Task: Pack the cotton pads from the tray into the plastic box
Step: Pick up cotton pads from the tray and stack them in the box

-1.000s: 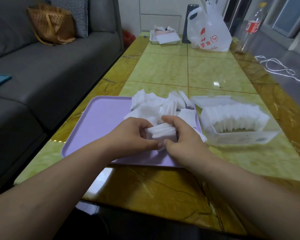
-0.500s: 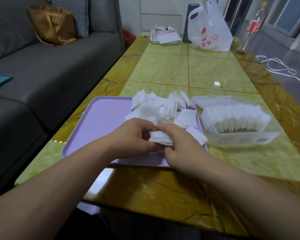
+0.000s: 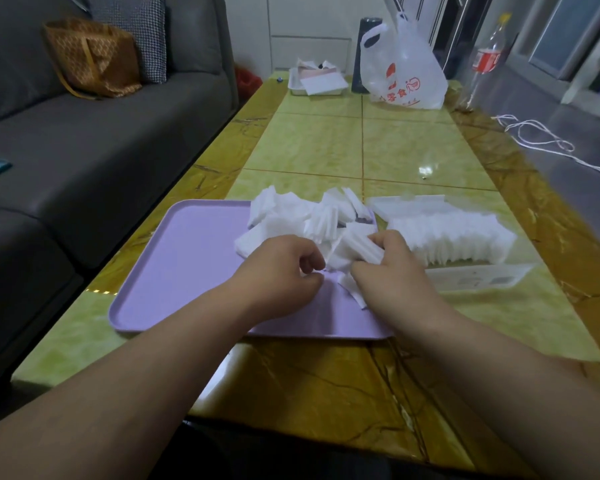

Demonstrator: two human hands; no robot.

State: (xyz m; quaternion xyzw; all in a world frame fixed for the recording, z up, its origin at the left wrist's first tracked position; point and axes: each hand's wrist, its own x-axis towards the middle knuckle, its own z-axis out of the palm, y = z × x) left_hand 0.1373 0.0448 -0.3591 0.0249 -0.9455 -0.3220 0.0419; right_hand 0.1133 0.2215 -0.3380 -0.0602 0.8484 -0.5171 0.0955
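A lilac tray [image 3: 187, 258] lies on the table before me, with a heap of white cotton pads [image 3: 298, 216] in its far right corner. To its right stands a clear plastic box [image 3: 478, 280] holding an upright row of packed pads [image 3: 454, 237]. My right hand [image 3: 392, 271] grips a small stack of pads [image 3: 355, 247], tilted, just left of the box. My left hand [image 3: 284, 268] hovers over the tray beside it with fingers curled; whether they pinch a pad is not visible. A single pad [image 3: 352, 289] lies under my right wrist.
A grey sofa [image 3: 94, 143] runs along the table's left side with a brown bag [image 3: 94, 58] on it. At the table's far end sit a white plastic bag [image 3: 404, 71], a dark cylinder [image 3: 366, 53], a small white tray [image 3: 317, 83] and a bottle [image 3: 485, 60]. White cord [image 3: 541, 140] lies right.
The pad stack, held between both hands at the tray's front, now sits in my right hand alone, lifted and moved right toward the box. My left hand has let go.
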